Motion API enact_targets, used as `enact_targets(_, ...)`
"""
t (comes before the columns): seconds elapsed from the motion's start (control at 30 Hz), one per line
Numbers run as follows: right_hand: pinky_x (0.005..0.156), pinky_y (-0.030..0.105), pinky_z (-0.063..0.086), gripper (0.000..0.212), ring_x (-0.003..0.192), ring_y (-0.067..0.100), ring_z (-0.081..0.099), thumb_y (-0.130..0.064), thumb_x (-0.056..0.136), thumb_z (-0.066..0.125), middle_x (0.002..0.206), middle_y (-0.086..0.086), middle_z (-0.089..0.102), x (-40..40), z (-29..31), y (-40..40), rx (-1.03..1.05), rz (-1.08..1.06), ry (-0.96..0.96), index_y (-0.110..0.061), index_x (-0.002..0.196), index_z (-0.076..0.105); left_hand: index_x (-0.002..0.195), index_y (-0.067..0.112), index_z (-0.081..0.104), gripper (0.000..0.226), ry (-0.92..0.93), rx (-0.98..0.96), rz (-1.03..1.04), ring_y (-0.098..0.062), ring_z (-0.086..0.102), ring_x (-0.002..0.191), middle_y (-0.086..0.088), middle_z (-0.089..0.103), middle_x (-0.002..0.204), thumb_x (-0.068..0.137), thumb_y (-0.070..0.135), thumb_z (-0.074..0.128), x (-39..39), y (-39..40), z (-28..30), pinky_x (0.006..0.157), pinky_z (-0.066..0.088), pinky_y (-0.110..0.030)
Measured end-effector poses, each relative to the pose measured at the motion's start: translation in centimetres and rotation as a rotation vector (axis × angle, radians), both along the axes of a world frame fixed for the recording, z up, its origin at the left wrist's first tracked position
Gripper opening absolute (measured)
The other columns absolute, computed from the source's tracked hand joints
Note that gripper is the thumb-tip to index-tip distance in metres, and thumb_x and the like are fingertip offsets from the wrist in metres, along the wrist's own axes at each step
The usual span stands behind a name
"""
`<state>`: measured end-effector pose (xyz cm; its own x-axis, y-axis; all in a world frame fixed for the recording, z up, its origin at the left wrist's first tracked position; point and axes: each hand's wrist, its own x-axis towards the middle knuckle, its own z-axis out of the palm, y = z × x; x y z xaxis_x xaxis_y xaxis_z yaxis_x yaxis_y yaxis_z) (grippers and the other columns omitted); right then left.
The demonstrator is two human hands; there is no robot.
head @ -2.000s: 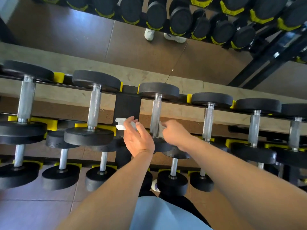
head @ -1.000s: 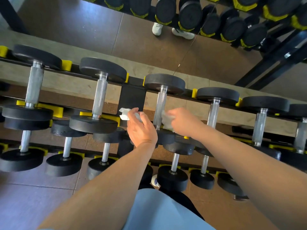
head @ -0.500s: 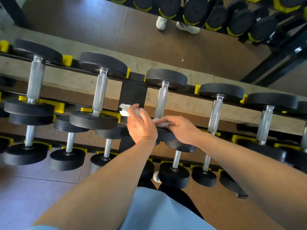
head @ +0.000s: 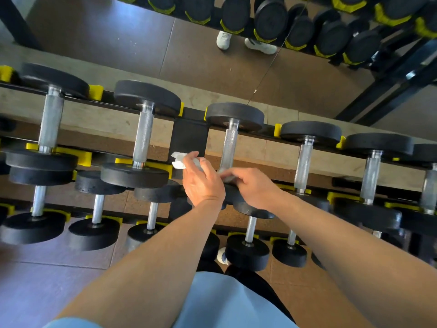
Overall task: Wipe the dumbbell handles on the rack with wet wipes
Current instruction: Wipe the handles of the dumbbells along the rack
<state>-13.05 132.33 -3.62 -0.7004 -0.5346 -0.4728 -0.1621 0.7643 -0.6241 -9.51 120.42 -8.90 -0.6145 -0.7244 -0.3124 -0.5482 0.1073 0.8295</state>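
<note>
Dumbbell handle [head: 229, 150] wiped at its lower end.
Right hand [head: 250, 185] pinches a wet wipe [head: 228, 177] there; left hand [head: 201, 183] beside it grips a crumpled wipe [head: 178, 160].

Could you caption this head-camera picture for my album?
Right hand wipes a dumbbell handle with a wet wipe; left hand holds another wipe.

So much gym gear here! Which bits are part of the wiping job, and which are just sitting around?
Part of the job:
- right hand pressing a wet wipe at the near end of the dumbbell handle
- left hand holding a white wipe

Just there:
- lower-tier dumbbells
- yellow cradles
- floor tiles
</note>
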Motion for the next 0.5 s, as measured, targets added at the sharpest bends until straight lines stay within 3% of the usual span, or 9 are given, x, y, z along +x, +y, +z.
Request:
enact_targets(0.1,0.103,0.027,0.039,0.043,0.121,0.004,0.049,-0.005,0.101,0.041,0.136,-0.011,0.058,-0.3,0.7,0.8,0.058,-0.062,-0.067,-0.034,0.122,0.064,0.128,0.030,0.045,0.031,0.003,-0.001,0.006,-0.019,0.059,0.095,-0.003,0.062,0.114,0.102,0.038,0.032,-0.1,0.0,0.0,0.082,0.053,-0.044)
enact_targets(0.17,0.095,0.026,0.043,0.041,0.121,0.008,0.050,-0.008,0.103,0.040,0.136,-0.007,0.058,-1.2,1.3,1.2,-0.018,-0.240,-0.064,-0.036,0.122,0.063,0.129,0.029,0.046,0.031,0.012,-0.002,0.005,-0.018,0.059,0.094,-0.003,0.063,0.113,0.102,0.038,0.032,0.0,0.1,-0.1,0.081,0.054,-0.044)
enact_targets(0.23,0.088,0.022,0.048,0.040,0.118,0.010,0.053,-0.011,0.105,0.038,0.131,-0.008,0.059,-2.2,1.9,0.9,-0.182,-0.505,0.044,-0.037,0.123,0.063,0.129,0.030,0.046,0.031,0.013,-0.002,0.008,-0.017,0.059,0.094,-0.002,0.063,0.113,0.102,0.037,0.032,-0.1,0.1,-0.1,0.081,0.055,-0.043)
enact_targets(0.27,0.092,0.018,0.046,0.040,0.122,0.008,0.051,-0.011,0.105,0.037,0.133,-0.011,0.058,-2.6,2.0,0.5,-0.213,-0.562,0.132,-0.035,0.126,0.062,0.129,0.031,0.046,0.031,0.011,-0.001,0.010,-0.018,0.059,0.094,-0.001,0.063,0.112,0.102,0.037,0.032,-0.2,0.1,-0.2,0.081,0.055,-0.043)
enact_targets(0.33,0.099,0.017,0.041,0.040,0.121,0.002,0.051,-0.011,0.106,0.038,0.139,-0.013,0.056,-2.7,1.7,-0.4,-0.172,-0.535,0.206,-0.032,0.132,0.059,0.128,0.032,0.045,0.031,-0.001,0.007,0.007,-0.019,0.060,0.094,-0.001,0.062,0.110,0.101,0.039,0.031,-0.2,0.1,-0.3,0.081,0.055,-0.045)
enact_targets(0.4,0.085,0.015,0.046,0.041,0.101,-0.001,0.057,-0.009,0.104,0.040,0.143,-0.011,0.054,-1.2,0.6,-1.2,-0.075,-0.451,0.149,-0.032,0.134,0.057,0.128,0.033,0.044,0.031,-0.003,0.008,-0.001,-0.020,0.061,0.093,-0.002,0.063,0.110,0.100,0.040,0.030,-0.1,0.1,-0.2,0.081,0.055,-0.046)
enact_targets(0.5,0.094,0.014,0.039,0.040,0.120,0.005,0.057,-0.007,0.101,0.046,0.140,-0.013,0.057,1.6,-0.5,-1.2,0.080,-0.289,0.102,-0.030,0.130,0.062,0.126,0.034,0.044,0.030,-0.013,0.012,-0.005,-0.021,0.061,0.094,-0.002,0.063,0.111,0.100,0.041,0.030,-0.1,0.0,-0.4,0.082,0.055,-0.045)
